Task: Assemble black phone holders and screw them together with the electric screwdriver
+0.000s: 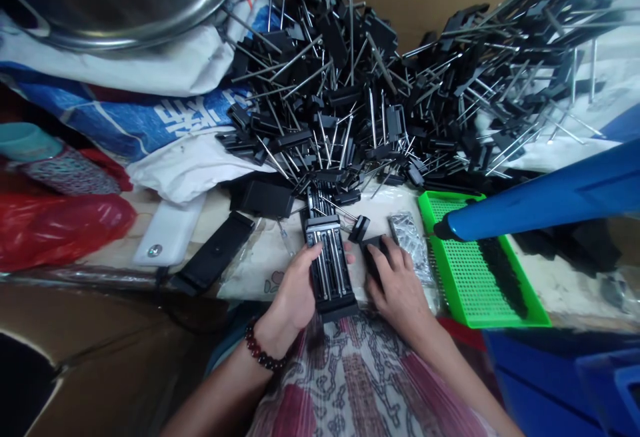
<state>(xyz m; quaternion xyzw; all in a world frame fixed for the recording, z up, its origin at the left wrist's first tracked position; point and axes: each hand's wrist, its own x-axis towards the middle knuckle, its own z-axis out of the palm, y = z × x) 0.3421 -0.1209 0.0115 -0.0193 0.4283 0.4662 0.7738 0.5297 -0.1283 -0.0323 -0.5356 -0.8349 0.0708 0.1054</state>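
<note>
My left hand [299, 285] is wrapped round a black plastic holder with metal rods [329, 267], its thumb on the near side and fingertips showing at the far edge. Several bright rods run lengthwise inside the holder. My right hand [403, 287] has its fingers curled over a flat black plastic piece [371, 260] on the table, partly hidden by them. Just above that piece lies a small black clamp part with a rod [359, 229]. A clear bag of small metal parts [409, 233] is beside my right fingers.
A large pile of black parts with rods [330, 90] covers the back. At right, a green mesh tray [533, 297] holds small black bits beneath a blue tube [545, 190]. A white power bank [170, 230] and black phone-holder-like piece [215, 253] lie left, below a metal basin [150, 30].
</note>
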